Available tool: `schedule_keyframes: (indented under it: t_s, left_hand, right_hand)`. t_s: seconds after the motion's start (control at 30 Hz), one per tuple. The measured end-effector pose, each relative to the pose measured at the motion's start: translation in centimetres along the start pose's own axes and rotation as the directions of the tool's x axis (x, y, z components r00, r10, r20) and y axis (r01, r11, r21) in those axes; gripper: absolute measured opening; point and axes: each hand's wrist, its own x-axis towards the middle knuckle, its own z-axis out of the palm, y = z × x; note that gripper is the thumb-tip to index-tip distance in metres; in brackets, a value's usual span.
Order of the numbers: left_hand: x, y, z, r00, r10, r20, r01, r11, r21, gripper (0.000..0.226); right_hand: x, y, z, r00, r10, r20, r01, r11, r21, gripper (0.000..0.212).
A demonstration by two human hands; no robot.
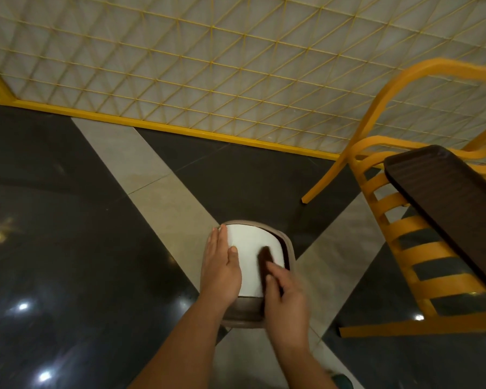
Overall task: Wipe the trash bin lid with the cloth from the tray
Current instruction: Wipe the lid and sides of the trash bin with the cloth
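My right hand [285, 301] fingers are pinching the dark cloth [265, 256] on the lid [249, 248]; left hand [222, 265], fingers flat, is steadying its 9 o'clock edge. Pressing hard risks swinging the lid inward.

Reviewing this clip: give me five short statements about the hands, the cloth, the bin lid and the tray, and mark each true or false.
1. The left hand lies flat on the white lid of the trash bin. True.
2. The right hand is empty. False: it presses a dark cloth against the lid.
3. The dark tray rests on the yellow chair. True.
4. The cloth lies in the tray. False: it is on the lid, under the right hand's fingers.
5. The bin stands on the chair. False: it stands on the tiled floor, left of the chair.
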Motion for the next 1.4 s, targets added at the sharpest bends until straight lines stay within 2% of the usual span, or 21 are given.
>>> schedule_keyframes:
  t_s: [0.07,0.13,0.17,0.23,0.3,0.37,0.47,0.5,0.57,0.67,0.73,0.8,0.87,0.97,1.07,1.13,1.2,1.27,1.3,1.4]
  left_hand:
    - [0.3,0.0,-0.7,0.997,0.030,0.066,-0.027,0.998,-0.058,0.051]
    - [0.4,-0.1,-1.3,0.987,0.059,0.147,-0.049,0.996,-0.070,0.050]
    - [0.4,0.1,-1.6,0.983,0.065,0.171,-0.060,0.997,-0.039,0.050]
    - [0.5,0.4,-1.8,0.985,0.042,0.168,-0.065,0.989,0.131,0.049]
    - [0.2,1.0,-1.6,0.999,0.007,0.039,-0.020,0.940,0.341,0.048]
    - [-0.6,1.5,-1.2,0.992,-0.003,-0.126,0.049,0.929,0.367,0.049]
    - [-1.7,1.5,0.0,0.985,-0.039,-0.168,0.082,0.963,0.258,0.048]
    - [-2.0,1.2,0.6,0.986,-0.036,-0.164,0.075,0.967,0.242,0.048]
    - [-2.1,0.6,0.9,0.986,-0.012,-0.168,0.052,0.971,0.232,0.049]
    - [-1.5,-0.3,0.5,0.988,0.037,-0.148,0.002,0.967,0.254,0.048]
    - [-1.3,-0.6,0.2,0.991,0.064,-0.118,-0.032,0.966,0.256,0.048]
    - [-1.1,-0.4,0.1,0.992,0.079,-0.098,-0.054,0.970,0.238,0.048]
    - [-0.9,-0.3,0.2,0.991,0.092,-0.095,-0.067,0.969,0.237,0.048]
    - [-0.9,-0.4,0.4,0.991,0.080,-0.111,-0.049,0.964,0.263,0.048]
    - [-1.0,-0.5,0.7,0.985,0.081,-0.151,-0.036,0.960,0.277,0.048]
    - [-0.8,-0.4,0.8,0.983,0.083,-0.161,-0.034,0.959,0.283,0.048]
    - [-0.7,-0.4,0.6,0.983,0.095,-0.156,-0.046,0.954,0.296,0.047]
    - [-0.6,-0.5,0.4,0.982,0.121,-0.143,-0.074,0.952,0.296,0.047]
    - [-0.7,-0.6,0.4,0.982,0.130,-0.135,-0.086,0.952,0.294,0.047]
    - [-0.9,-0.6,0.4,0.982,0.137,-0.131,-0.092,0.949,0.302,0.049]
  right_hand:
    - [-2.3,-1.2,0.6,0.970,-0.229,0.080,0.234,0.970,-0.065,0.029]
    - [-2.8,-0.1,0.7,0.947,-0.316,0.060,0.321,0.941,-0.110,0.033]
    - [-2.5,0.9,0.5,0.964,-0.267,0.004,0.266,0.958,-0.103,0.029]
    - [-1.8,2.9,-0.5,0.997,-0.022,-0.074,0.021,1.000,-0.022,0.025]
    - [-1.5,4.5,-1.8,0.983,0.180,-0.046,-0.180,0.984,0.003,0.027]
    - [-1.6,5.0,-2.6,0.973,0.226,-0.039,-0.225,0.974,0.027,0.026]
    - [-2.0,3.9,-2.0,0.959,0.267,-0.097,-0.250,0.955,0.158,0.028]
    - [-2.2,3.3,-1.3,0.959,0.266,-0.098,-0.247,0.954,0.173,0.031]
    - [-3.6,2.1,0.2,0.984,0.169,-0.047,-0.160,0.975,0.153,0.043]
    - [-5.9,2.5,1.4,0.993,-0.106,0.057,0.102,0.992,0.075,0.061]
    - [-5.3,3.5,0.9,0.972,-0.217,0.089,0.217,0.976,0.013,0.056]
    - [-2.8,3.5,0.5,0.958,-0.285,0.031,0.285,0.959,-0.007,0.043]
    - [0.8,2.3,0.2,0.969,-0.246,0.002,0.246,0.969,-0.021,0.037]
    - [5.0,1.3,-0.4,0.998,-0.063,-0.009,0.062,0.995,-0.081,0.040]
    - [3.1,1.3,0.0,1.000,0.007,-0.030,-0.010,0.996,-0.090,0.041]
    - [-0.6,1.8,0.2,1.000,-0.010,-0.011,0.009,0.996,-0.090,0.040]
    - [-3.2,2.3,-0.2,0.992,-0.126,0.027,0.128,0.987,-0.096,0.038]
    - [-2.0,2.8,-0.6,0.973,-0.220,0.066,0.227,0.965,-0.128,0.036]
    - [-0.7,2.9,-0.7,0.975,-0.218,0.052,0.223,0.965,-0.138,0.036]
    - [3.3,1.6,-0.6,0.995,-0.054,-0.078,0.045,0.993,-0.112,0.037]
